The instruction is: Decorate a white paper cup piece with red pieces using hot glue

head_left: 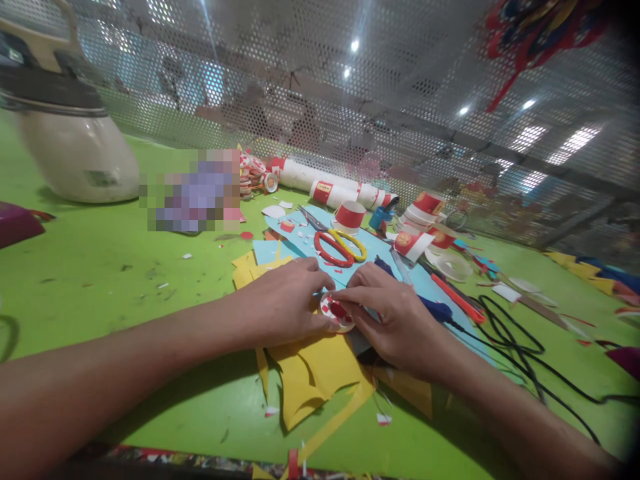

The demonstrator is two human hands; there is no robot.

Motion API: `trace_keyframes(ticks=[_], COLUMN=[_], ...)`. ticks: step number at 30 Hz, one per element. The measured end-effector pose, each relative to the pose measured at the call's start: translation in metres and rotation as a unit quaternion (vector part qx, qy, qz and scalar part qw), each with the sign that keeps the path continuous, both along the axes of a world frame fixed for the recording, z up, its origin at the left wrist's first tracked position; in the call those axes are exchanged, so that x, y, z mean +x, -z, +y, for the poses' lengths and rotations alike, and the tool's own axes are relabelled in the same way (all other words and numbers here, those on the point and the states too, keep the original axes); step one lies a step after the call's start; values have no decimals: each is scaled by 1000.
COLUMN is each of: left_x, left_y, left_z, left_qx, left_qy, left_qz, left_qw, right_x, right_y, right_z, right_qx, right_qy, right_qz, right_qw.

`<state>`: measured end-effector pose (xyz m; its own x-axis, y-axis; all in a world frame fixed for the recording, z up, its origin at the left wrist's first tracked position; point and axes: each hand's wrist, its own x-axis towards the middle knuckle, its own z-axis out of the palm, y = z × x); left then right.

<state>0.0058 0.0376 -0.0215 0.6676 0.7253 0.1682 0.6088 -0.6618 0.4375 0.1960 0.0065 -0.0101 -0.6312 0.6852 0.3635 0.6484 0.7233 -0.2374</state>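
My left hand (280,300) is closed, its thumb and fingers gripping the edge of a small round red-and-white paper piece (327,306). From the other side my right hand (397,317) pinches at the same piece, fingertips on its red part; whether a separate bit sits between them I cannot make out. Crumpled yellow paper (315,373) lies beneath both hands. Just beyond them, scissors (334,249) with one red and one yellow handle loop rest on light blue paper (280,233). By my right wrist is a dark blue tool (435,309) with a black cord (520,347).
A large white jug (80,153) stands at the left. Towards the back lie stacked paper cups (423,210), long white-and-red cup stacks (320,177), and a single upturned cup (349,217). An orange-red cutter (457,297) is at the right. Paper scraps dot the green table (150,293).
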Motion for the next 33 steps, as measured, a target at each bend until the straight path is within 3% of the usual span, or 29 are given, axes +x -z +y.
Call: trace_keyframes(ticks=[15, 23, 33], left_x=[0, 0, 0], left_y=[2, -1, 1], left_z=[1, 0, 0], left_qx=[1, 3, 3], left_qy=[2, 3, 1], left_qz=[-4, -1, -2], left_qw=[1000, 1000, 1000], right_x=[-5, 0, -8], right_y=[0, -2, 3], right_z=[-6, -3, -7], right_qx=[-29, -28, -20], right_qy=[-3, 8, 15], right_qz=[-45, 23, -45], right_qw=[999, 999, 999])
